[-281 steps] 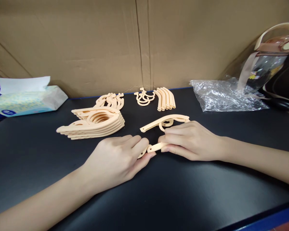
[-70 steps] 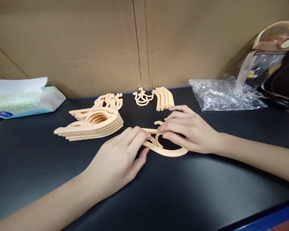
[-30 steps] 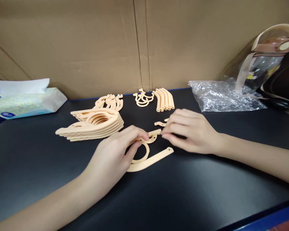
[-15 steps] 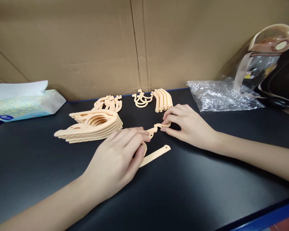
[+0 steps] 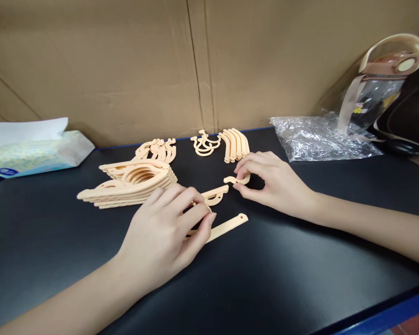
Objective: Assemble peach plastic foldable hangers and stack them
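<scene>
My right hand [image 5: 265, 179] pinches a curved cream plastic hanger hook [image 5: 244, 179] between thumb and fingers. The hook's end lies just beyond the tip of a cream hanger piece [image 5: 216, 193], with a small gap between them. My left hand [image 5: 174, 223] is closed on that hanger, over the table, its fingers and thumb hiding the middle part. From under this hand a straight hanger arm [image 5: 228, 226] with a hole in its end sticks out to the right. To the left lies a stack of folded cream hangers [image 5: 132, 188], close to my left hand's fingers.
Along the back of the black table [image 5: 265, 279] lie curved pieces [image 5: 157, 150], loose hooks [image 5: 206, 146] and several bent hanger arms [image 5: 234, 145]. A tissue pack [image 5: 38, 151] stands left. A clear plastic bag [image 5: 314, 139] and a bottle [image 5: 380, 93] are at right, before a cardboard wall [image 5: 125, 70].
My left hand's fingers have drawn back and curled, baring more of the hanger piece. The hook now sits apart from the hanger tip. The straight arm has shifted slightly.
</scene>
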`<action>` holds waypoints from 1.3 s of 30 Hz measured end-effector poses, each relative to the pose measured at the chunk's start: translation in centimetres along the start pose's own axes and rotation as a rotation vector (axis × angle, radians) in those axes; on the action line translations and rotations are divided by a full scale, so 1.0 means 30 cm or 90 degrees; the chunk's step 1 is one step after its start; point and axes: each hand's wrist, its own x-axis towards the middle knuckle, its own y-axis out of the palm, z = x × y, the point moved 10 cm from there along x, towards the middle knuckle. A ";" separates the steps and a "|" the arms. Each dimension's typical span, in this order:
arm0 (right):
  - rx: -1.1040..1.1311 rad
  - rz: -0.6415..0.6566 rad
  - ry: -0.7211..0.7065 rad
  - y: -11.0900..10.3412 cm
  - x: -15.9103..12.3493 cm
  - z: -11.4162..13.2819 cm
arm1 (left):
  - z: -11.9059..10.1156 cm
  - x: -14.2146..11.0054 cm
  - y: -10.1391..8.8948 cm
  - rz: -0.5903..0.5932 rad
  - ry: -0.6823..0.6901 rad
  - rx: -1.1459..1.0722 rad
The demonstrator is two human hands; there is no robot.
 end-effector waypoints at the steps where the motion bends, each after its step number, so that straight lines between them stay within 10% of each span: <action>1: -0.004 0.004 0.003 0.003 0.000 -0.003 | 0.004 0.001 0.001 0.001 -0.006 0.001; 39: -0.033 0.077 0.034 0.041 0.003 -0.027 | 0.036 -0.005 0.041 0.082 -0.081 0.064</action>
